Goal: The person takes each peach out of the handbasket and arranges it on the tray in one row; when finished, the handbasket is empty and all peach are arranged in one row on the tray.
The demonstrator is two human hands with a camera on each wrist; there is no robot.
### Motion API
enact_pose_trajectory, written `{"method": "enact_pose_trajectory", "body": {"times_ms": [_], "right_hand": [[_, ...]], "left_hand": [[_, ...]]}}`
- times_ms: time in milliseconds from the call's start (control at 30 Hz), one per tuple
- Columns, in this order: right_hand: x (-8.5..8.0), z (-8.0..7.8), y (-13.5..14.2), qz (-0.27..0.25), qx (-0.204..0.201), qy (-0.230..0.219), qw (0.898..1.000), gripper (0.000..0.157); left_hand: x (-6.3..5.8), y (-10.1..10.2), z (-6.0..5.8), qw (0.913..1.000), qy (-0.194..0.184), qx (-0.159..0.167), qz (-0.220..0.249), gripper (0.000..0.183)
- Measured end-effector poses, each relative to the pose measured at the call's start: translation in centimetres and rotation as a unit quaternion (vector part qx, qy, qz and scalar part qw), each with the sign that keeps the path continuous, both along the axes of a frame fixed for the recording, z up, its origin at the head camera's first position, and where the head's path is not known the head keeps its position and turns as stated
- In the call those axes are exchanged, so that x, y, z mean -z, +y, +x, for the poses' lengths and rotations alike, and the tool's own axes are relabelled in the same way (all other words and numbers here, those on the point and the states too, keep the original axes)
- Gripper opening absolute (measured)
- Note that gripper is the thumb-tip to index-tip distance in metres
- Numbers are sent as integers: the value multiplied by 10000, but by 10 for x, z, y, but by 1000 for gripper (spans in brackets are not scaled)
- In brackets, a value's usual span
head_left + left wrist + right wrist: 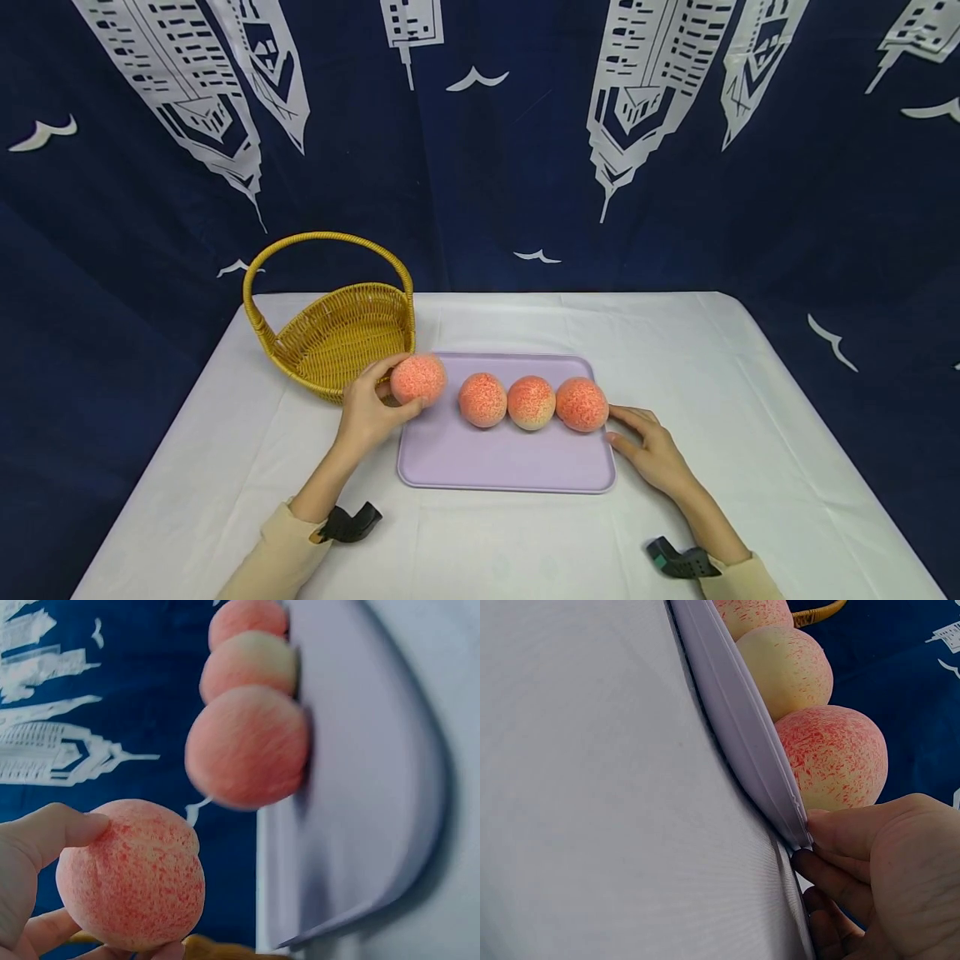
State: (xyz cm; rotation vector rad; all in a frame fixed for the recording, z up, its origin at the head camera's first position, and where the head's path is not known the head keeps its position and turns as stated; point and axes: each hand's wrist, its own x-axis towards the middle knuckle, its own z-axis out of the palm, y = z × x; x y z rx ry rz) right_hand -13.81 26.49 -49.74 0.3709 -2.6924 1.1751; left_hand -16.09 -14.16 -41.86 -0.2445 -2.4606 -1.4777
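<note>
A peach (417,380) is gripped between the thumb and fingers of my left hand (369,414), over the left end of the lilac tray (506,467). The left wrist view shows this peach (135,877) raised off the tray. Three more peaches lie in a row on the tray: a left one (482,400), a middle one (532,402) and a right one (582,404). My right hand (656,454) is at the tray's right edge. Up close, its thumb and fingers pinch the tray rim (780,780), beside the nearest peach (836,757).
A yellow wicker basket (345,333) with a tall arched handle stands at the back left, just behind my left hand. White cloth (667,333) covers the table. A dark blue curtain (480,183) with white building prints hangs behind the far edge.
</note>
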Motion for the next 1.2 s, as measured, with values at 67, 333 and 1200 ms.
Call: {"method": "enact_pose_trajectory", "body": {"times_ms": [67,333,1200], "right_hand": [[0,0,0,-10,-9,14,10000,40],[1,0,0,9,1,-17,10000,40],[1,0,0,23,39,12,10000,40]], "left_hand": [[6,3,3,10000,49,-20,-49,64],[28,10,7,9999,118,-49,-91,63],[54,14,-3,10000,57,-19,-16,65]]}}
